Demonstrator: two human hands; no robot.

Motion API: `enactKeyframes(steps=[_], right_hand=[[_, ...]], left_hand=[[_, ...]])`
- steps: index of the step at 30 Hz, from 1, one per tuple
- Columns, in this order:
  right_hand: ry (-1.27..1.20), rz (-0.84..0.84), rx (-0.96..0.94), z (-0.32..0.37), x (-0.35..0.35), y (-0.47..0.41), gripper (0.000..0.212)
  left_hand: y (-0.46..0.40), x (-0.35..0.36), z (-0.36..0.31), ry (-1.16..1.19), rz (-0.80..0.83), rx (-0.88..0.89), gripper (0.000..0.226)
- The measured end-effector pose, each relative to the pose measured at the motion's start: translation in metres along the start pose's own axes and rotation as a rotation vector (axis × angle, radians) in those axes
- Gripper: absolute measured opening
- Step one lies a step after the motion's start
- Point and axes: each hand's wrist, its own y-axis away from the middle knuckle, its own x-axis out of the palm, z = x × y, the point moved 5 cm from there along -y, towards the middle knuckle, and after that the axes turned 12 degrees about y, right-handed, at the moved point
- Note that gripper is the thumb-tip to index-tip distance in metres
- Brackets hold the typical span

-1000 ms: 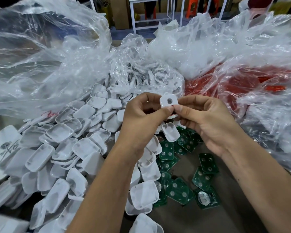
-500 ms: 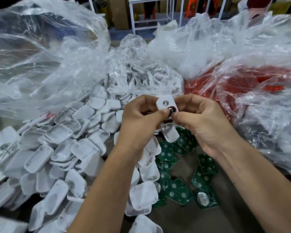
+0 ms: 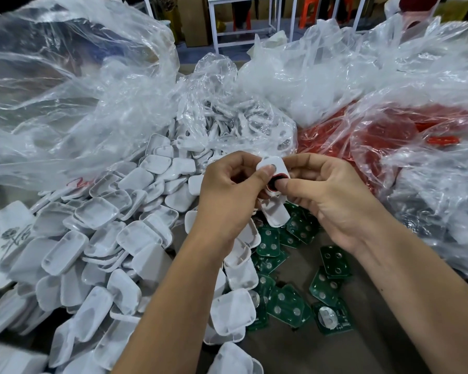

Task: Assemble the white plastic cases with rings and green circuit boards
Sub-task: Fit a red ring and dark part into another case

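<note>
A small white plastic case (image 3: 274, 165) with a round hole is held up between both hands at mid-frame. My left hand (image 3: 229, 195) pinches its left side with the thumb on its face. My right hand (image 3: 333, 195) pinches a dark ring with a red rim (image 3: 273, 184) against the case's lower edge. Several green circuit boards (image 3: 289, 303) lie on the table below the hands. A large heap of white case halves (image 3: 103, 238) spreads to the left.
Crumpled clear plastic bags (image 3: 65, 90) surround the work area at the back and sides. One bag at the right holds red parts (image 3: 384, 133); another at the centre back holds white parts (image 3: 238, 130). A printed white box (image 3: 3, 238) sits at the left edge.
The case has tilted and the dark red-rimmed ring has come into view at its lower edge under my right thumb. Both hands stayed in place.
</note>
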Motion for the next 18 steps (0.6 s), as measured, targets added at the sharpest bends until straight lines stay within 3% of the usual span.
enactKeyframes(steps=[5, 14, 18], right_hand=[[-0.12, 0.032, 0.103, -0.004, -0.002, -0.002, 0.056], [-0.304, 0.055, 0.14, -0.012, 0.009, -0.003, 0.035], [-0.233, 0.004, 0.147, -0.015, 0.009, -0.004, 0.025]], left_hand=[[-0.001, 0.0, 0.001, 0.071, 0.03, -0.007, 0.012], [-0.002, 0.001, 0.002, 0.018, 0.01, 0.045, 0.009], [-0.002, 0.004, 0.003, 0.006, 0.01, 0.061, 0.008]])
